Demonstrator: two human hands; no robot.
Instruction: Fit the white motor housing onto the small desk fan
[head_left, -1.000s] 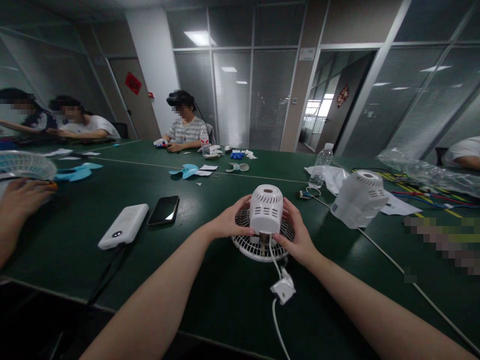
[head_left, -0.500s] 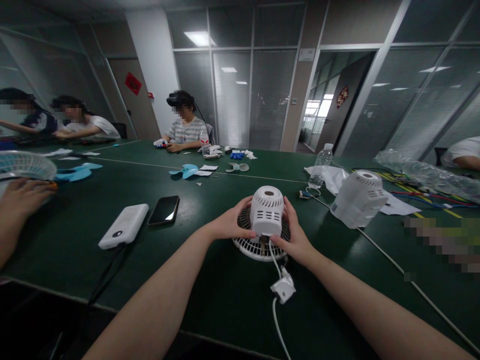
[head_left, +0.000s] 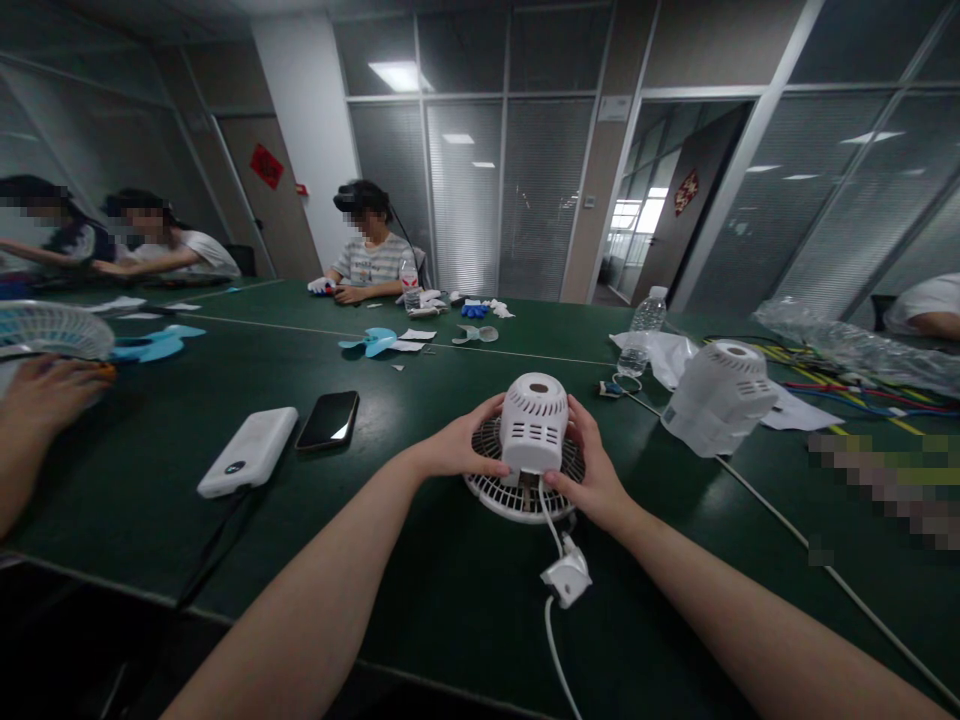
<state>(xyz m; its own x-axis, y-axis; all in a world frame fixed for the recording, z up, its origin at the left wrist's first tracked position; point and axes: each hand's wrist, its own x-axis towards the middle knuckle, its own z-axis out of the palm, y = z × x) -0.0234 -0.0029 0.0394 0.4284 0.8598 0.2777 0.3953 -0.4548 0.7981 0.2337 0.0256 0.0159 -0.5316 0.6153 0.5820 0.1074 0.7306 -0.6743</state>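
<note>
A white fan motor housing [head_left: 534, 420] with vent slots stands over a round fan grille [head_left: 517, 503] on the green table. My left hand [head_left: 474, 440] grips the housing from the left, thumb along its lower front. From the right, my right hand [head_left: 592, 470] holds the same housing, its thumb near the lower corner. The far fingers of both hands are partly hidden behind the housing. A white cable runs down from the housing to a small white block [head_left: 567, 577] that lies near the right wrist.
Left of my arms lie a white power bank [head_left: 251, 450] and a phone [head_left: 328, 420]. Another white housing [head_left: 716, 400] and a water bottle [head_left: 645, 330] stand to the right. Blue fan blades [head_left: 371, 342] lie farther back. A co-worker's hand [head_left: 45, 400] touches a fan at far left.
Almost nothing differs. The housing and both hands have barely shifted over the grille, and the grip looks the same.
</note>
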